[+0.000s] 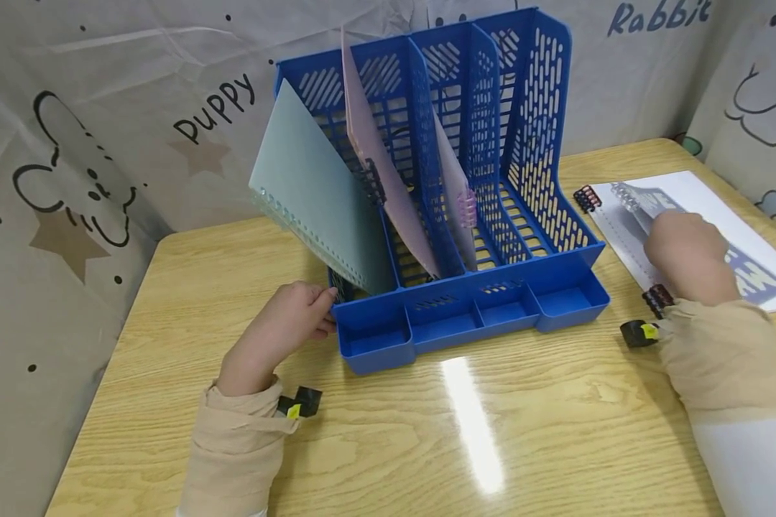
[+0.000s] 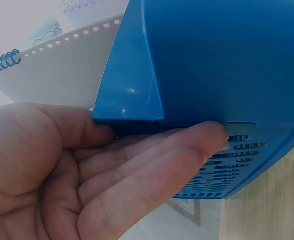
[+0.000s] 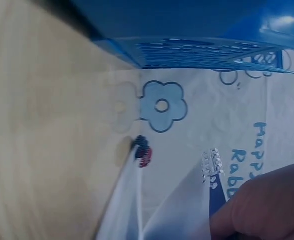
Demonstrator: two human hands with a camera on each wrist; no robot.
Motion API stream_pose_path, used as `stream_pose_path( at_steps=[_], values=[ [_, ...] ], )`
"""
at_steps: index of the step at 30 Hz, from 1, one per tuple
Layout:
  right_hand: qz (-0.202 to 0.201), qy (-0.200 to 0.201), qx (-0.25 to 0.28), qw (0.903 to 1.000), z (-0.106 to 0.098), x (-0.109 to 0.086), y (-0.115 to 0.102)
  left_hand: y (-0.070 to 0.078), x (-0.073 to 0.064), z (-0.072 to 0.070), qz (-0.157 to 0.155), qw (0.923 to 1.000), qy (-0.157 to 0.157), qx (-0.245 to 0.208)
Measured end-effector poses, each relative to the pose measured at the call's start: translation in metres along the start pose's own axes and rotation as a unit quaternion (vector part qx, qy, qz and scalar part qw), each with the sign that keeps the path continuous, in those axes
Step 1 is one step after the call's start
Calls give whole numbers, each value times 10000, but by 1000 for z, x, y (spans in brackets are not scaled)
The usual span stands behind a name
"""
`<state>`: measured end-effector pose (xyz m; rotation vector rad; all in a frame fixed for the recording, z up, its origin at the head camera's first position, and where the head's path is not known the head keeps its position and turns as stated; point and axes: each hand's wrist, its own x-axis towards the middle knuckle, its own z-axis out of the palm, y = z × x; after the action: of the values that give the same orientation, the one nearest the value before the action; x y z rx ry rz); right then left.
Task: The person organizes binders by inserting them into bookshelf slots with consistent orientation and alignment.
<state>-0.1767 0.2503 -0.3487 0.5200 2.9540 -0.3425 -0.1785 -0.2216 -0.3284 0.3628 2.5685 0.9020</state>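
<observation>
A blue file organizer (image 1: pixel 498 281) with upright dividers and a row of small front trays stands on the table. At its front left corner, my left hand (image 1: pixel 278 327) grips the side wall; the left wrist view has the thumb at the edge and the fingers along the outer face. To the right, my right hand (image 1: pixel 688 255) pinches a loose-leaf notebook (image 3: pixel 187 212) with clear rings and a blue-and-white cover, its near edge raised. Below it lies another white notebook (image 1: pixel 621 240) with dark rings. The right fingertips are mostly hidden in the head view.
Inside the organizer lean a pale green notebook (image 1: pixel 317 194), a pink notebook (image 1: pixel 388 179) with dark rings and a thin notebook (image 1: pixel 449 172) with pink rings. The two right slots show bare slats. A printed cloth (image 1: pixel 187 179) hangs behind the wooden table (image 1: pixel 375 445).
</observation>
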Motion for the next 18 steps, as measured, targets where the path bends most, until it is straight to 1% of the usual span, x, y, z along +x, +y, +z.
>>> stream_pose_path(
  at_steps=[7,11,13,15,18],
  values=[
    [-160,604,321,9975,-13,-7,-6,1,0,-1,-4,10000,24,62],
    [-360,965,522,9933,-18,-12,-14,0,1,-1,-11,10000,9,44],
    [-534,1078,544,9912,-19,-13,-17,0,2,-1,-4,10000,8,45],
    [-687,938,471,9921,-17,-12,-20,0,3,-1,12,10000,12,46],
    [-1025,437,131,9937,-10,-7,-22,0,3,-1,3,10000,20,36]
  ],
)
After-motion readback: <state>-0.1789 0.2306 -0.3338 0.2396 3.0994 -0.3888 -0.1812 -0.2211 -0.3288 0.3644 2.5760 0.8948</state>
